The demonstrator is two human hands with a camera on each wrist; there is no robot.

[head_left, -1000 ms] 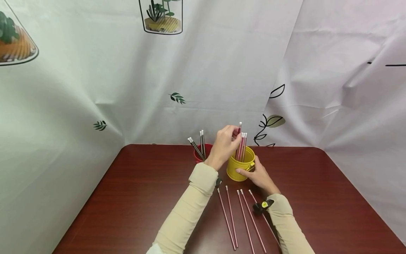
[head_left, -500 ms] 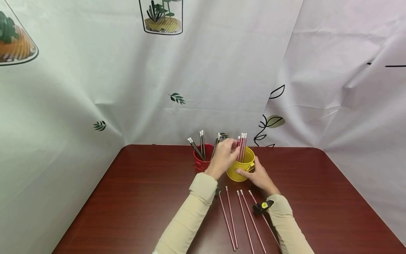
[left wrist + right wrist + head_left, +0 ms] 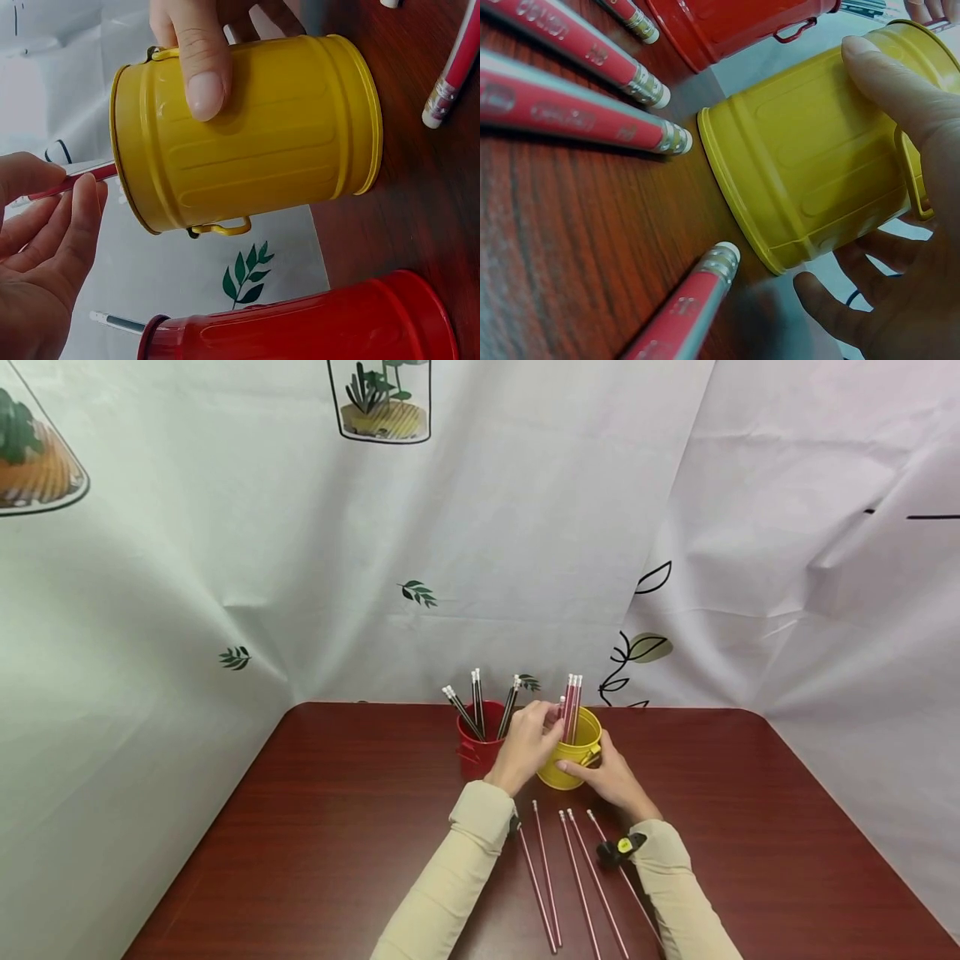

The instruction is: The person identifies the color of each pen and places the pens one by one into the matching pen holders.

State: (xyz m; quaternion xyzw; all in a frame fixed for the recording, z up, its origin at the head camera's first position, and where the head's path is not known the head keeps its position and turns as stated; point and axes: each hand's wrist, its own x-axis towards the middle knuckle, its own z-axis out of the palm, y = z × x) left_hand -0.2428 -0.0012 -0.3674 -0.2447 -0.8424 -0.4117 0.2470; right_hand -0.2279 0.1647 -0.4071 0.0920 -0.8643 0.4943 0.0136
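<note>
My left hand pinches a red pencil between thumb and fingers. The pencil's lower part is inside the yellow bucket, hidden by the wall in the left wrist view. Several more red pencils stand upright in that bucket, with white erasers on top. My right hand grips the bucket's near right side, its thumb lying across the front. To the left, close to my left hand, is a red bucket holding several black pencils.
Several red pencils lie on the dark red-brown table in front of the yellow bucket, eraser ends toward it. The rightmost runs beneath my right wrist. A printed white cloth hangs behind the table.
My left hand has come down and the pencil it pinches has sunk deeper into the yellow bucket. More of the red bucket shows now. The right hand has stayed in place.
</note>
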